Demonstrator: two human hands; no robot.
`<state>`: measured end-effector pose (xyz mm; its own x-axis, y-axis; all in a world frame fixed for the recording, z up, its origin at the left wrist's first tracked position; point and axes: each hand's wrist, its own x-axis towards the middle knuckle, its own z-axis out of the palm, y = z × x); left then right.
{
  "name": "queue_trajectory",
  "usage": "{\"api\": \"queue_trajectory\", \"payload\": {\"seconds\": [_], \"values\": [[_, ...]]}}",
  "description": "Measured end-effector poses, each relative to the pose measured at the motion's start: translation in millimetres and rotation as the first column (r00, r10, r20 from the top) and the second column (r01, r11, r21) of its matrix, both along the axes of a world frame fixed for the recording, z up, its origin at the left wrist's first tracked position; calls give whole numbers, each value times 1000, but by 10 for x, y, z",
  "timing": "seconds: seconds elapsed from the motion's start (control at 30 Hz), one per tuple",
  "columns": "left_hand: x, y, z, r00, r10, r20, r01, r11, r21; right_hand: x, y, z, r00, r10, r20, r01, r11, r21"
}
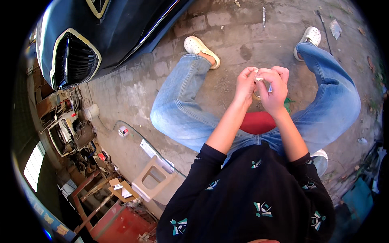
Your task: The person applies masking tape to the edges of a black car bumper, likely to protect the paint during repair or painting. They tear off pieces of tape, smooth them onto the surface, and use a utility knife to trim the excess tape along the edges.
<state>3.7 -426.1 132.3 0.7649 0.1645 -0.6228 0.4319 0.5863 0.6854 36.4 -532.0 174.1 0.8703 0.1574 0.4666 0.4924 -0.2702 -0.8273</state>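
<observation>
Between my knees, my left hand (245, 86) and my right hand (274, 90) meet with their fingertips pinched together. They hold a small pale roll of masking tape (257, 96), mostly hidden behind the fingers and palm. A light bit of it shows at the fingertips. Both hands are closed, raised above the ground in front of a red seat (258, 122) that I straddle. On the dark car bumper (125, 28) at the upper left, pale tape (97, 50) borders a black grille opening (75, 58).
A beige plastic stool (152, 178) stands at lower left, beside a sheet of paper (148, 149) and a hose (142, 135). A small can (123, 131) sits nearby. Clutter and an open cardboard box (122, 190) line the left side. A thin rod (264, 17) lies ahead.
</observation>
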Motion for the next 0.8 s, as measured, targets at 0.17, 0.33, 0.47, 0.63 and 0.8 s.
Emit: {"api": "queue_trajectory", "payload": {"seconds": [0.17, 0.33, 0.47, 0.63, 0.8], "values": [[332, 37, -901, 986, -164, -23, 142, 767, 626, 353, 148, -158, 964, -26, -263, 45, 997, 67], [730, 371, -1684, 944, -164, -287, 307, 111, 945, 638, 172, -653, 785, -147, -602, 179, 984, -7], [853, 555, -2150, 865, -185, -467, 454, -107, 884, 728, 250, -888, 611, 45, -790, 183, 963, 196], [835, 658, -2400, 898, -175, -403, 384, -133, 914, 843, 364, -999, 484, 212, -849, 233, 904, 358], [1276, 671, -1497, 997, 69, -33, -40, 835, 549, 1026, 356, -960, 477, 246, -844, 230, 891, 390]]}}
